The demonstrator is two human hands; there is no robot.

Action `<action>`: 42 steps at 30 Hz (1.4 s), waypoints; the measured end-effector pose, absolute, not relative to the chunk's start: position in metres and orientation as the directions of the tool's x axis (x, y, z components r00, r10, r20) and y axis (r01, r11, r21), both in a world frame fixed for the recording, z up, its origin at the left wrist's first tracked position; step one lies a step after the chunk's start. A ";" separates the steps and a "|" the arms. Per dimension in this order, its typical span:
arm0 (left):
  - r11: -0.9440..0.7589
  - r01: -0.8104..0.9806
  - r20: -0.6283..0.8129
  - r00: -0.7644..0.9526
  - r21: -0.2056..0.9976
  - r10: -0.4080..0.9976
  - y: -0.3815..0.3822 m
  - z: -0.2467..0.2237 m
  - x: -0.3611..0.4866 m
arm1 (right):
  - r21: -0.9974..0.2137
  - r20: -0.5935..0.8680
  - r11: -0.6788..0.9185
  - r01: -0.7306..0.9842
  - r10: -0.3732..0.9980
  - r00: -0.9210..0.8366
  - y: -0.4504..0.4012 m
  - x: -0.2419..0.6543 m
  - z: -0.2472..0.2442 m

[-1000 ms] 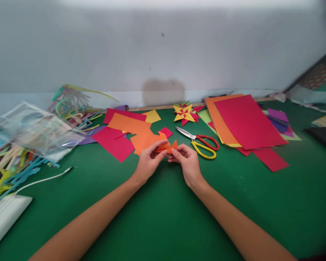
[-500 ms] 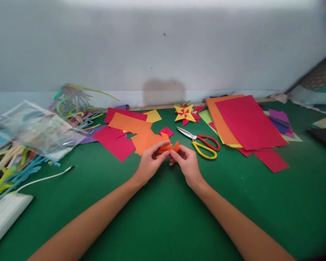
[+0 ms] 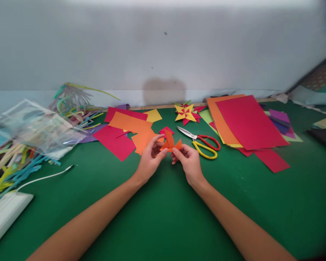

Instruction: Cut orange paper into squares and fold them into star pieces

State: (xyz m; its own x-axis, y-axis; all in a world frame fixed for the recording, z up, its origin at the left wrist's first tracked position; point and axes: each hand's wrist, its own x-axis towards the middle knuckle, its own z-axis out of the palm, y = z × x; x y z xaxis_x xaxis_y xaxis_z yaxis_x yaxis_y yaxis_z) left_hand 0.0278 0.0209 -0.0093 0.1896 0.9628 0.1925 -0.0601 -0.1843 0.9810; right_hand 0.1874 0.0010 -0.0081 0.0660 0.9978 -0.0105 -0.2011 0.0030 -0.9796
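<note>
Between both hands is an orange folded paper piece [image 3: 169, 142] with pointed flaps standing up, raised over the green table. My left hand [image 3: 150, 156] pinches its left side between thumb and fingers. On its right side, my right hand [image 3: 188, 159] grips the lower edge with thumb and fingertips. The fingers hide parts of the fold. Just behind it lies a small red folded paper [image 3: 166, 131]. Scissors [image 3: 203, 142] with one red and one yellow handle lie to the right, blades partly apart. Farther back sits a yellow, red and green folded paper star [image 3: 186, 112].
Orange paper sheets [image 3: 130, 123] and red sheets [image 3: 116, 142] lie at left. A stack of large red sheets [image 3: 247, 123] is at right. Paper strips [image 3: 13, 166], a clear plastic bag [image 3: 40, 127] and a white power strip [image 3: 9, 215] with cable occupy the left side. A wall stands behind.
The orange folded paper has been turned in my fingers, so its upright flaps now show more. My left fingers have lifted and spread slightly, and both thumbs have shifted along its lower edge.
</note>
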 end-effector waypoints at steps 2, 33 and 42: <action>-0.169 -0.046 0.174 0.173 0.985 0.969 0.021 -0.008 0.028 | -0.975 -0.023 -0.004 -0.220 0.996 0.081 0.001 0.188 -0.007; -0.109 0.106 0.073 0.298 0.988 0.952 0.021 -0.008 0.027 | -0.978 -0.018 0.000 -0.209 0.996 0.086 0.000 0.186 -0.009; -0.125 0.109 0.098 0.223 0.986 0.970 0.023 -0.009 0.024 | -0.974 -0.031 -0.009 -0.226 0.995 0.094 0.001 0.186 -0.009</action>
